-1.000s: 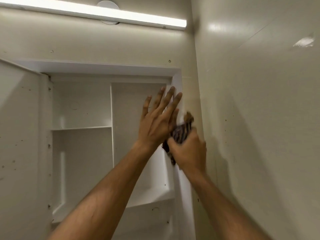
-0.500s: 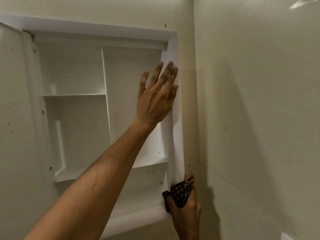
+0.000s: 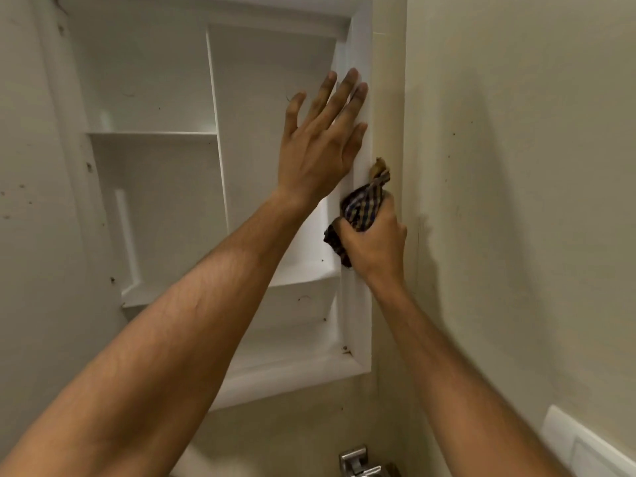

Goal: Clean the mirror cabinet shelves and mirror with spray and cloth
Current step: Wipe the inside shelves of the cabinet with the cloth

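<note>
While the right hand (image 3: pixel 373 239) is closed in a fist around a bunched checked cloth (image 3: pixel 363 208), the cloth is pressed against the right-hand frame (image 3: pixel 361 304) of the open cabinet (image 3: pixel 275 373), about halfway up. The bundle's long axis runs roughly upright along the frame, with one loose corner poking up past the knuckles toward the ceiling and a darker fold hanging out below the thumb. Just above and to the left, the left hand (image 3: pixel 320 146) lies flat and open, fingers spread and pointing up, its palm resting on the same frame edge and holding nothing; its forearm crosses in front of the lower shelves. Inside the cabinet, a vertical divider (image 3: pixel 216 132) splits the space into a left part with a short shelf (image 3: pixel 151 134) and a taller right part with a lower shelf (image 3: pixel 303 273). A beige side wall (image 3: pixel 516 166) stands close on the right, a white plate (image 3: pixel 585 445) low on it, and a metal fitting (image 3: pixel 356 459) shows at the bottom edge.
</note>
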`<state>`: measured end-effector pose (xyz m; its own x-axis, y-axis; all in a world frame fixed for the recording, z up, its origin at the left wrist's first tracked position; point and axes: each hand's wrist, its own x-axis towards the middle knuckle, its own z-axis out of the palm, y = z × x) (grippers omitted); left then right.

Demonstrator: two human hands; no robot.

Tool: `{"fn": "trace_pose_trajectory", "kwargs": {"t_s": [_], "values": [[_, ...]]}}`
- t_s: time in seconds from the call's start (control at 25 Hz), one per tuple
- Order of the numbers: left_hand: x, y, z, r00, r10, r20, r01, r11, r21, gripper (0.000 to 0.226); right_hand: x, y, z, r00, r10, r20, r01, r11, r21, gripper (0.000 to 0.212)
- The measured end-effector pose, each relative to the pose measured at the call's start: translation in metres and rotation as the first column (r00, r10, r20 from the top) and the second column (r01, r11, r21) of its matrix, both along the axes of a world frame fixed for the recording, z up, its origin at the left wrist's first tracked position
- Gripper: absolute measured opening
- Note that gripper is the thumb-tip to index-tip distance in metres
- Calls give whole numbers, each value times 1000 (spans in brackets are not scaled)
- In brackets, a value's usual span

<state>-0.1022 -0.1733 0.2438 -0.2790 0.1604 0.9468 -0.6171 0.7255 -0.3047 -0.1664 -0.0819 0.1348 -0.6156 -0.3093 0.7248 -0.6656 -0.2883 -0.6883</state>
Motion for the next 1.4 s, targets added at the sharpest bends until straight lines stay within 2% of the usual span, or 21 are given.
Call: {"fn": "trace_pose_trajectory", "kwargs": {"t_s": [0.12,0.16,0.28,0.4,0.52,0.56,0.64,0.76,0.88,0.92,1.0,1.08,1.24,1.4], "values": [[-1,2,0,1000,3,-6,-3,1000,2,53,11,9,-99,982,119,149,-124,992,19,82],[0,3,1,1000,6,4,-6,1000,10,53,17,13,-135,968,143,205,-154,987,40,81],[3,6,0,999,38,5,-38,999,21,55,25,19,-186,920,120,374,-148,988,46,42],[6,9,3,999,35,24,-37,998,48,55,16,17,-178,905,112,409,-175,977,118,42],[2,10,0,999,38,21,-39,998,56,54,4,22,-141,963,103,249,-158,964,215,66],[1,10,0,999,27,20,-29,998,62,54,-2,22,-121,980,97,173,-135,966,220,68],[1,8,-1,1000,27,8,-27,998,60,54,-10,15,-67,994,80,69,-91,980,179,63],[2,5,0,1000,27,8,-28,998,48,54,-10,8,-22,994,93,55,-98,991,90,63],[2,4,1,999,31,7,-31,999,37,54,5,9,-122,971,166,172,-172,985,22,80],[2,4,2,1000,26,8,-27,999,38,54,15,13,-164,959,164,232,-165,986,-15,76],[0,4,1,999,36,-18,-35,999,25,54,27,12,-218,899,153,410,-109,986,-127,51],[-3,2,2,1000,6,-24,-6,1000,7,52,28,8,-231,869,128,478,-59,986,-156,42],[-9,1,-2,996,-54,-71,54,998,-10,50,19,8,-181,961,64,269,-56,998,-39,55],[-3,5,1,999,-29,-34,29,1000,0,49,11,-6,-95,994,-109,-30,109,994,-9,67]]}}
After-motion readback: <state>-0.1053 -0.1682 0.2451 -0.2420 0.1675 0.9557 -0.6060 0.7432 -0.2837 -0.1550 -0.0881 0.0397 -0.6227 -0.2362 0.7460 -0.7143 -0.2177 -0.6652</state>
